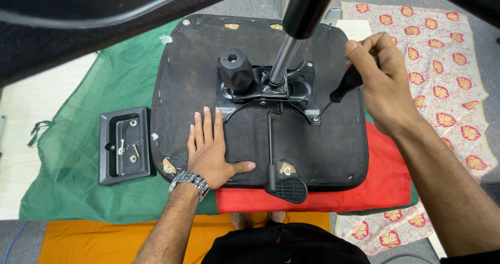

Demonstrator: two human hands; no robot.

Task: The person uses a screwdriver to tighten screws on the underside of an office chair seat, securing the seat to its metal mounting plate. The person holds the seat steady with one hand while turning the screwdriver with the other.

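L hand (211, 152) flat, open on seat underside (182, 81); R hand (383, 79) fisted round screwdriver (341, 91).

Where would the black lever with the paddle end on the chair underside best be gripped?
Probably by the ribbed paddle at the seat's near edge, coming from the near side: it overhangs the seat base, while the thin rod lies close to the fabric.

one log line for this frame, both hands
left hand: flat on seat underside | right hand: gripping screwdriver, tip at bolt on mechanism plate | parts tray: left of seat
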